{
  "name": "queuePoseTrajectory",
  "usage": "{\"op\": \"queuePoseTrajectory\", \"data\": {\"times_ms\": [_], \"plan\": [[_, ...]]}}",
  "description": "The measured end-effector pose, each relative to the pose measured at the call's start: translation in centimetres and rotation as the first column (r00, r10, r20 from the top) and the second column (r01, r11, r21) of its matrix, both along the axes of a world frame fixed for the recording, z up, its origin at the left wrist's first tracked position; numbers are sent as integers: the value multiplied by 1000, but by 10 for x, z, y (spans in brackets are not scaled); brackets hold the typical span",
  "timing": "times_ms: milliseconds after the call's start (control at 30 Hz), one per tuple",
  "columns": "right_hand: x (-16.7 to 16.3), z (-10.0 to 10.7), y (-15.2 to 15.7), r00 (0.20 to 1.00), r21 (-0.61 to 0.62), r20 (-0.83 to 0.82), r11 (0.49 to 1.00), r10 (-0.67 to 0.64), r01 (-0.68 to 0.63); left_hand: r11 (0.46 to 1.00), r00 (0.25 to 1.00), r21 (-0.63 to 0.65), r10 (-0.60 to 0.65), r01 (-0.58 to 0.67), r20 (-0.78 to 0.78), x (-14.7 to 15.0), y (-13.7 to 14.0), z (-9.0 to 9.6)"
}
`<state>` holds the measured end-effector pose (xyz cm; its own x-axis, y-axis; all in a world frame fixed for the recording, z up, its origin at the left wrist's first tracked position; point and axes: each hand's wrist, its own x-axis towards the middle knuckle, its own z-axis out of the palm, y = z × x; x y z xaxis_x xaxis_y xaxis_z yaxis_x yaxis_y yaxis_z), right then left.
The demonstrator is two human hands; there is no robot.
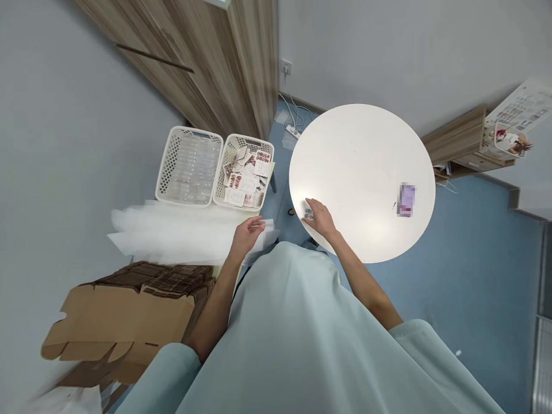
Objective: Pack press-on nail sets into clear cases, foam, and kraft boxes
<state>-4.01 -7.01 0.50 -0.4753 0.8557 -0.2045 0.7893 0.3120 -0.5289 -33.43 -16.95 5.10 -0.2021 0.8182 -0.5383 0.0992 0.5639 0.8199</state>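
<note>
My left hand [246, 237] is over the right end of a pile of translucent white foam sheets [181, 233]. Its fingers are bent toward the thumb, and the raised edge of one sheet shows at the fingertips. Resting at the near-left rim of a round white table [362, 155], my right hand [321, 218] has its thumb and fingers apart. Between them lies a small card or pack with several teal, nail-like pieces [309, 213]; its outline is hard to make out.
White baskets hold clear plastic trays [194, 167] and cards of press-on nails [248, 178]. Flattened cardboard boxes [125, 316] lie at lower left. A blurred purple object [406, 199] sits on the table's right. A power strip [294, 132] lies on the floor behind.
</note>
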Motion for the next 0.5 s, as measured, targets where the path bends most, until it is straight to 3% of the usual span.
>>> {"op": "queuePoseTrajectory", "data": {"times_ms": [167,300,500], "plan": [[-32,28,-2,998,42,-53,999,25,-22,997,995,39,69,-67,-76,-38,4,1],[-64,48,-2,994,81,-100,996,49,-41,988,965,115,126,-102,-232,-83,17,2],[-108,75,-4,983,92,-162,993,90,-76,985,763,165,139,-44,-631,-156,46,-9]]}}
